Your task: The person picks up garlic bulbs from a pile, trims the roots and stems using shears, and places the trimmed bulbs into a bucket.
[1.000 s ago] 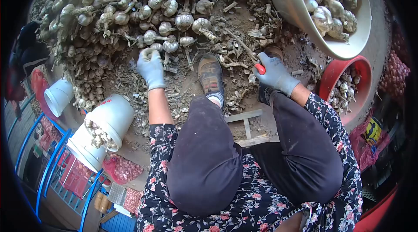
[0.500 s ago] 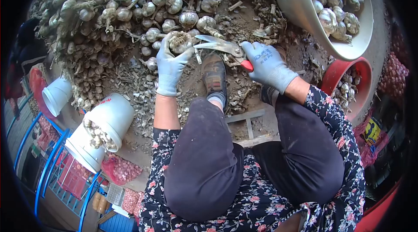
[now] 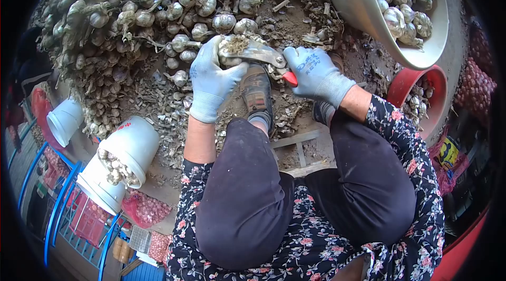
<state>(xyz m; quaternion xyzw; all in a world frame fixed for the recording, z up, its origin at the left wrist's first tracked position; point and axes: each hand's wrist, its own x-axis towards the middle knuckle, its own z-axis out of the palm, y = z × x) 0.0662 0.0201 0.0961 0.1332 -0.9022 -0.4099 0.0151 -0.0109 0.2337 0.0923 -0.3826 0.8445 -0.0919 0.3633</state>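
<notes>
My left hand (image 3: 213,78), in a pale blue-grey work glove, is closed around a garlic bulb (image 3: 230,59) with its root tuft facing up. Red-handled pruning shears (image 3: 268,55) are gripped in my gloved right hand (image 3: 314,74). Their blades lie across the bulb, right at the roots, and the jaw looks nearly closed. Part of the red grip shows below my right fingers; the rest is hidden in the palm. Just beyond my hands spreads a large heap of garlic (image 3: 132,17) with dry stalks.
A cream bucket (image 3: 350,17) holding garlic bulbs leans at the upper right, with a red tub (image 3: 440,88) below it. White buckets (image 3: 139,136) stand at left near a blue metal frame (image 3: 55,212). Net bags of garlic (image 3: 147,208) lie beside them. Trimmings cover the ground around my shoe (image 3: 256,94).
My right hand has moved left, bringing the shears from beside the bulb onto its root end. The blades have drawn together. My left hand has tilted and shifted slightly right.
</notes>
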